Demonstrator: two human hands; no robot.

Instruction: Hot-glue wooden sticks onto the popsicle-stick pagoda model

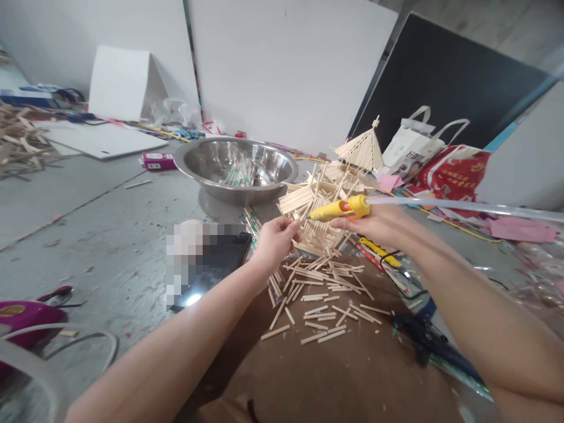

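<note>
My right hand [374,226] grips a yellow hot glue gun [328,210], with a long clear glue stick [445,204] trailing out of its back to the right. The gun's nozzle points left, close to my left hand [278,238]. The fingers of my left hand are pinched on what looks like a short wooden stick, mostly hidden by the fingertips. Just behind both hands stands a model building [304,200] made of thin wooden sticks, with a pointed roof [361,150]. Several loose wooden sticks [319,314] lie in front of it on a brown board [308,379].
A steel basin [194,170] holding plastic-wrapped packets stands behind my left hand. A dark phone [220,264] lies left of my forearm. A yellow utility knife [379,251] and a dark blue tool [423,332] lie right. Bags [458,173] stand at the back right.
</note>
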